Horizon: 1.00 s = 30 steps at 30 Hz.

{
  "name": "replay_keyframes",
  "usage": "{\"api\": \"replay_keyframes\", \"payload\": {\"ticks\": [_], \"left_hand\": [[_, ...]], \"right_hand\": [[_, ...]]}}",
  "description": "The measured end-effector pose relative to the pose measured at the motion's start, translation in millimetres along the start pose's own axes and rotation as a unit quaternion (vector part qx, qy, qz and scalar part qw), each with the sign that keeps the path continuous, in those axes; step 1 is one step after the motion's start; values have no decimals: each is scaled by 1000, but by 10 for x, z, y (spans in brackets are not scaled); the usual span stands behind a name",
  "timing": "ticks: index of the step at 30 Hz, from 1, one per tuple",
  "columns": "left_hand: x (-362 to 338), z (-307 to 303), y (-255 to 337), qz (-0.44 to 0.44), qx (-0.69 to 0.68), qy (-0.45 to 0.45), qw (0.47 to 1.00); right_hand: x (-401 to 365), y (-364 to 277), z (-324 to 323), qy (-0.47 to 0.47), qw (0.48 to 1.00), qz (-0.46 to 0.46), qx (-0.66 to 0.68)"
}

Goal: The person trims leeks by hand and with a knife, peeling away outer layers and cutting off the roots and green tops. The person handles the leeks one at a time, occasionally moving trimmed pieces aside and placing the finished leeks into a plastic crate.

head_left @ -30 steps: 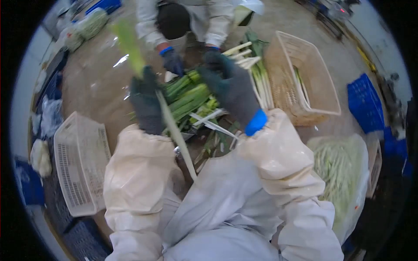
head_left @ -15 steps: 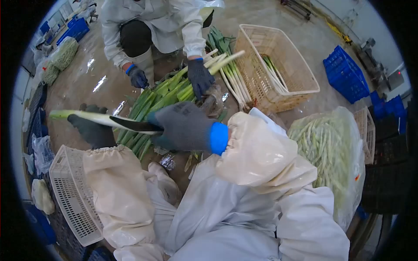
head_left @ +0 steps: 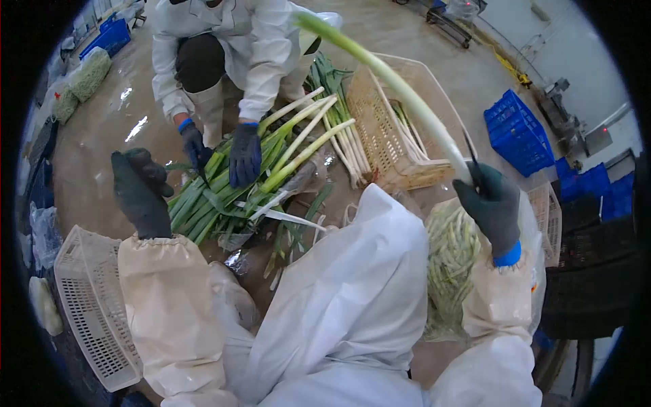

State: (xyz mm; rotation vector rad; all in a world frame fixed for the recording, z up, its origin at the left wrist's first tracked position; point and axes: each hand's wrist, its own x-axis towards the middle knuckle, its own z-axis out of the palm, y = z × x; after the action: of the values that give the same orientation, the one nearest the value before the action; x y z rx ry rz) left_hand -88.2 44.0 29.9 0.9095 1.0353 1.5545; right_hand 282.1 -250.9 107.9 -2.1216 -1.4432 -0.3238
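My right hand [head_left: 489,203], gloved in grey and dark green, is raised at the right. It grips the white root end of a long leek [head_left: 400,85] together with a knife [head_left: 469,146], whose dark blade points up beside the stalk. The leek slants up and left, its green end near the co-worker. My left hand [head_left: 141,190], in a dark glove, is raised at the left with loosely bent fingers and no object visible in it. Between my hands, a pile of leeks [head_left: 224,180] lies low near the floor, its green leaves toward my left hand.
A co-worker in white crouches opposite, both gloved hands [head_left: 245,154] at the pile. Beyond it stands a beige crate [head_left: 380,129] with leeks inside and more alongside. A bag of pale green stalks [head_left: 447,271] sits right, a white crate [head_left: 88,298] left, blue crates [head_left: 519,132] farther right.
My right hand has swung from the centre to the far right, carrying the leek and knife. The leek has left my left hand. The co-worker's hands have shifted over the pile.
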Motion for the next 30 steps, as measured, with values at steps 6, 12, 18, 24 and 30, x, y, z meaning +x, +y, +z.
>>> {"api": "replay_keyframes", "payload": {"ticks": [6,12,18,24,30], "left_hand": [[2,7,-84,11,-4,-33,999],[15,19,-108,22,-10,-46,999],[-14,-3,-44,4,5,-18,1000],[82,-116,-36,14,-19,-31,999],[97,-201,3,-7,-18,-39,999]], "right_hand": [[-70,1127,-146,9,989,102,-110],[1076,1742,342,-14,967,133,-215],[1242,901,1401,-272,952,101,-99],[854,448,2354,-399,892,-125,-174],[725,676,3098,-282,888,-335,-142]]}}
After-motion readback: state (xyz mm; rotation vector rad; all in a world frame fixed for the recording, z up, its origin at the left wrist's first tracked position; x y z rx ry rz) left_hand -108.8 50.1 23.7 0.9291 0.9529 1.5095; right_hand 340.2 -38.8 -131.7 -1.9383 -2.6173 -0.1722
